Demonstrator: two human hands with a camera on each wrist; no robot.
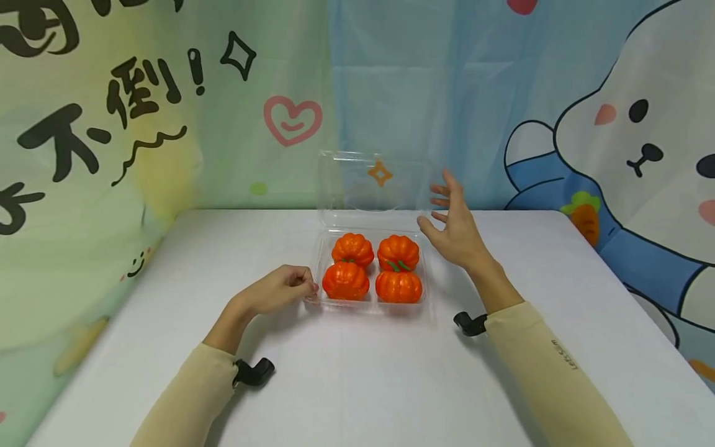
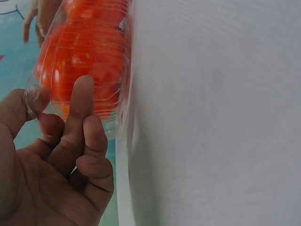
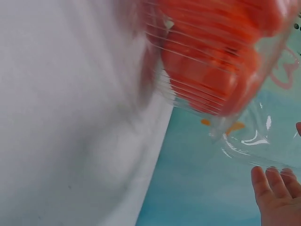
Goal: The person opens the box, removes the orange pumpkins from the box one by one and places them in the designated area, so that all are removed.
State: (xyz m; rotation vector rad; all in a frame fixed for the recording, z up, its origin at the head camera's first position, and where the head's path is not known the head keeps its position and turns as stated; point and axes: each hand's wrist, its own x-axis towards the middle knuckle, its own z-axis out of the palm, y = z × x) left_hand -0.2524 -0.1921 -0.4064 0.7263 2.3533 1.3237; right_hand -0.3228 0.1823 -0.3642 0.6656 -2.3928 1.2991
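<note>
A clear plastic clamshell box sits on the white table with its lid raised at the back. Inside are several small orange pumpkins, some with green stems showing, set in two columns. My left hand pinches the box's front left corner between thumb and forefinger; in the left wrist view its other fingers lie against the ribbed side wall. My right hand is raised beside the lid's right edge, fingers spread. In the right wrist view its fingertips are right at the lid's edge.
The white table reaches back to a printed cloth backdrop that hangs behind it. A black wrist-camera mount sticks out from the left sleeve, and another black mount from the right sleeve.
</note>
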